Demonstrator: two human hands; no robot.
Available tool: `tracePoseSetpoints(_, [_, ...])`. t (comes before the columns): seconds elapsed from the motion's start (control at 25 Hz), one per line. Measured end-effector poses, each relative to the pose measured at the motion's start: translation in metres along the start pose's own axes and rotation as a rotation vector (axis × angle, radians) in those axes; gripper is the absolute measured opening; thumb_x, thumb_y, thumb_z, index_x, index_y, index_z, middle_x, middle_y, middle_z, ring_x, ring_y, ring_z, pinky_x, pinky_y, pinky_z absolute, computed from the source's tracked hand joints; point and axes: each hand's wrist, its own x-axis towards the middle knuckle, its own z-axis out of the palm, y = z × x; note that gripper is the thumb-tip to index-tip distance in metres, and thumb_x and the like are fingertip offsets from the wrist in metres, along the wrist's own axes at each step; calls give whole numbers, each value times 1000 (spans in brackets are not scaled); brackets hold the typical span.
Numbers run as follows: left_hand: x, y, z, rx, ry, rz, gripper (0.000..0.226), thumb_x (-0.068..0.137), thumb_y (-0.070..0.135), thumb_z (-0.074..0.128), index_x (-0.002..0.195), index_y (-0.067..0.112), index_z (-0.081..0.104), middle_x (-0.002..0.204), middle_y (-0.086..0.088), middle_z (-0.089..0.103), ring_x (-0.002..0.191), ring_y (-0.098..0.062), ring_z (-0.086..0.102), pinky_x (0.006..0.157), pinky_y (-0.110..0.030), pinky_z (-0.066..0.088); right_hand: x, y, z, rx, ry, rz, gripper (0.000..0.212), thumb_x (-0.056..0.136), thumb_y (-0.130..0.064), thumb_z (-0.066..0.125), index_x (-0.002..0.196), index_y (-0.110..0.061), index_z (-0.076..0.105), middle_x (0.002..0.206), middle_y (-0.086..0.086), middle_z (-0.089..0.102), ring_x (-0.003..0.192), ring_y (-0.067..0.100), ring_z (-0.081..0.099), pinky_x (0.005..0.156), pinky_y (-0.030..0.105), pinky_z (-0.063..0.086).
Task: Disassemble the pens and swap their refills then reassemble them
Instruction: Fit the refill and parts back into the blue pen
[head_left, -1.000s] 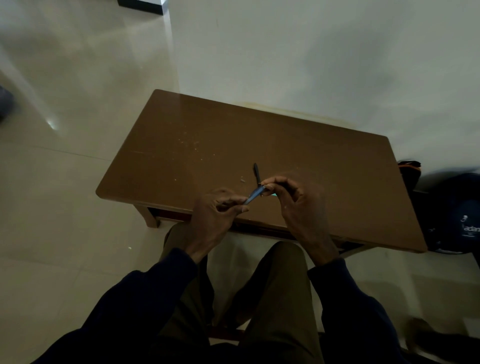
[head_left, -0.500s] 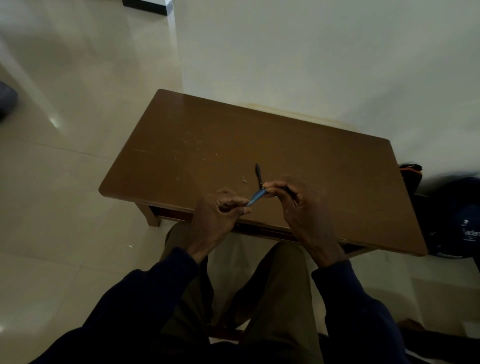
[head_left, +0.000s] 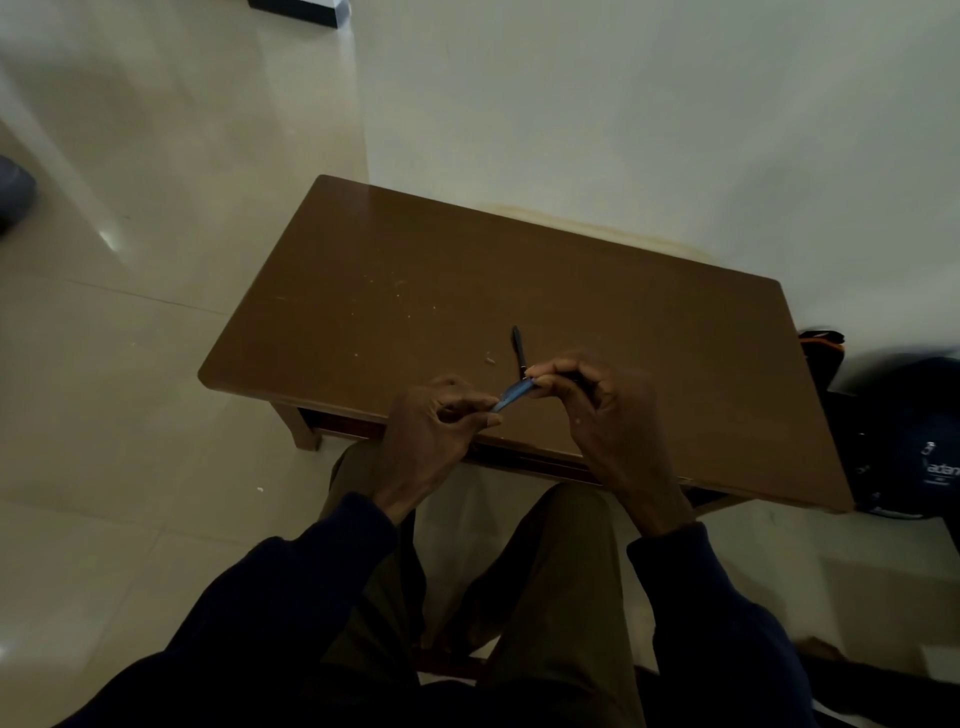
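A blue pen (head_left: 513, 395) is held between both hands above the near edge of the brown table (head_left: 395, 291). My left hand (head_left: 431, 431) pinches its lower end and my right hand (head_left: 597, 410) grips its upper end, with something dark showing inside the right fingers. A black pen (head_left: 518, 351) lies on the table just beyond my right fingertips, pointing away from me. A tiny pale part (head_left: 489, 358) rests on the table to the left of the black pen.
The low table stands against a white wall. A dark bag (head_left: 914, 441) with an orange-trimmed item (head_left: 821, 343) sits on the floor at the table's right end. My knees are under the near edge. Tiled floor lies to the left.
The hands and blue pen stay in nearly the same place. The right fingers have shifted slightly on the pen's upper end.
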Motion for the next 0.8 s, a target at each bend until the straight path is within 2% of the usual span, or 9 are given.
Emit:
tracePoseSetpoints(0.12, [-1, -2, -1, -15, 12, -14, 19, 80, 7, 82, 98, 12, 79, 89, 6, 70, 80, -3, 70, 71, -20, 59, 2, 1, 1, 201, -40, 153, 9, 96, -2, 66, 97, -6, 75, 97, 6, 77, 88, 13, 76, 80, 30, 63])
tracePoseSetpoints(0.2, [0, -3, 0, -24, 35, -6, 20, 80, 8, 83, 99, 12, 80, 90, 5, 71, 80, -6, 70, 70, -22, 60, 2, 0, 1, 357, -38, 249, 10, 95, -3, 67, 95, -9, 76, 96, 6, 78, 89, 18, 77, 81, 30, 62])
tracePoseSetpoints(0.32, [0, -3, -1, -7, 39, 30, 21, 81, 11, 83, 101, 16, 79, 91, 7, 70, 82, -4, 69, 69, -19, 58, 2, -2, 0, 452, -8, 272, 13, 94, -4, 67, 93, -14, 76, 96, 7, 79, 90, 24, 77, 82, 31, 62])
tracePoseSetpoints(0.52, [0, -3, 0, 46, 29, 71, 21, 81, 14, 83, 101, 21, 79, 91, 10, 69, 82, -3, 69, 68, -14, 56, 1, 1, 2, 275, 24, 255, 9, 95, -3, 67, 96, -6, 75, 95, 9, 77, 89, 19, 76, 82, 34, 63])
tracePoseSetpoints(0.6, [-1, -2, 0, 52, 32, 71, 21, 81, 16, 83, 101, 23, 78, 92, 10, 69, 82, -4, 69, 68, -13, 56, 2, 1, 0, 161, 9, 196, 9, 95, -4, 68, 97, -1, 76, 94, 8, 76, 88, 14, 75, 81, 28, 62])
tracePoseSetpoints(0.72, [0, -4, -1, 66, 33, 72, 21, 82, 15, 82, 103, 18, 79, 94, 4, 69, 83, -8, 69, 71, -18, 58, 6, -1, -6, 27, -18, 95, 9, 95, -5, 69, 98, 0, 76, 93, 7, 75, 84, 6, 73, 76, 15, 57])
tracePoseSetpoints(0.8, [1, -3, -1, 68, 39, 79, 23, 82, 13, 82, 104, 15, 80, 95, 2, 69, 84, -9, 69, 72, -22, 59, 7, -2, -6, 15, -17, 76, 8, 94, -4, 70, 97, 1, 76, 92, 7, 75, 83, 6, 74, 75, 15, 57])
